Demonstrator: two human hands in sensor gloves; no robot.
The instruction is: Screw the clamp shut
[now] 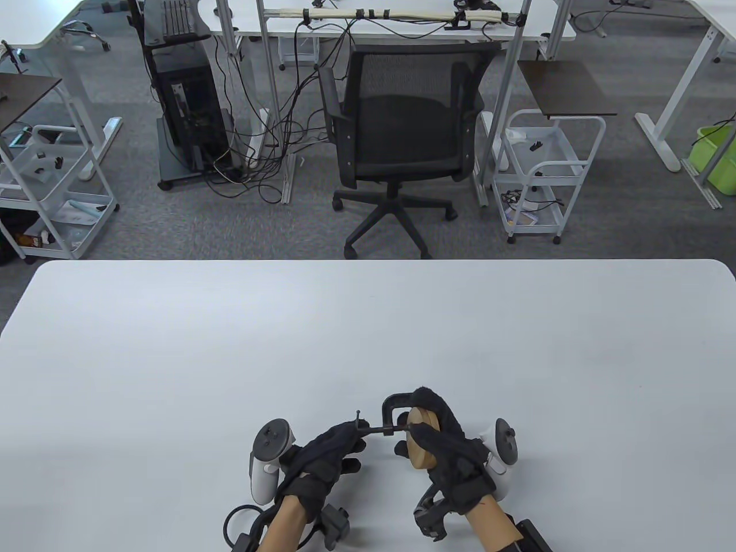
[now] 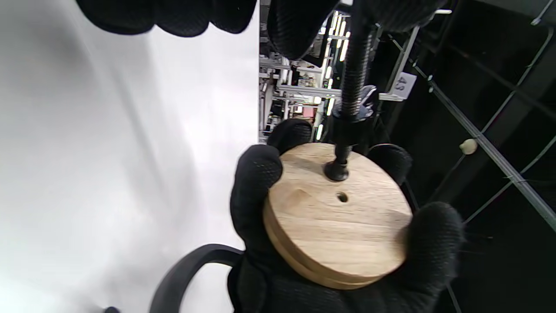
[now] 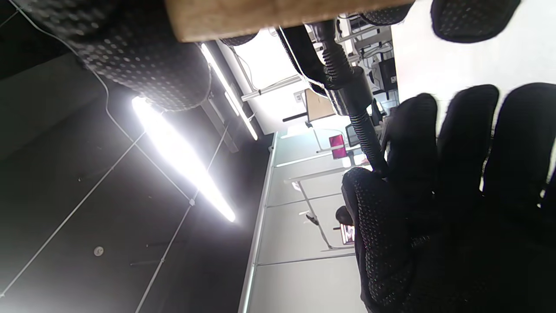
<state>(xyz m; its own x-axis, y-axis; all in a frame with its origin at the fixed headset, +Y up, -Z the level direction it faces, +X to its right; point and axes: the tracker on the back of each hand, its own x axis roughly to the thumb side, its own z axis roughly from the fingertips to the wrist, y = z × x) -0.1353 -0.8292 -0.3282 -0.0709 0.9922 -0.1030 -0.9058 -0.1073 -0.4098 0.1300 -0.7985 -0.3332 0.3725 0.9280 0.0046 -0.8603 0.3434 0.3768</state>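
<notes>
A black C-clamp (image 1: 395,402) sits around a round wooden disc (image 1: 424,440) just above the table's near edge. My right hand (image 1: 422,428) grips the disc and the clamp frame together. My left hand (image 1: 356,430) pinches the T-handle end of the clamp's screw (image 1: 380,430), to the left of the disc. In the left wrist view the screw (image 2: 354,74) runs down to its pad (image 2: 336,171), which meets the disc's flat face (image 2: 339,226) beside a small hole. The right wrist view shows the disc's edge (image 3: 269,13), the threaded screw (image 3: 365,134) and the left hand's fingers (image 3: 434,182).
The white table (image 1: 368,333) stretches away from the hands with nothing else on it. A black office chair (image 1: 397,121), white trolleys (image 1: 546,167) and a computer stand lie beyond its far edge.
</notes>
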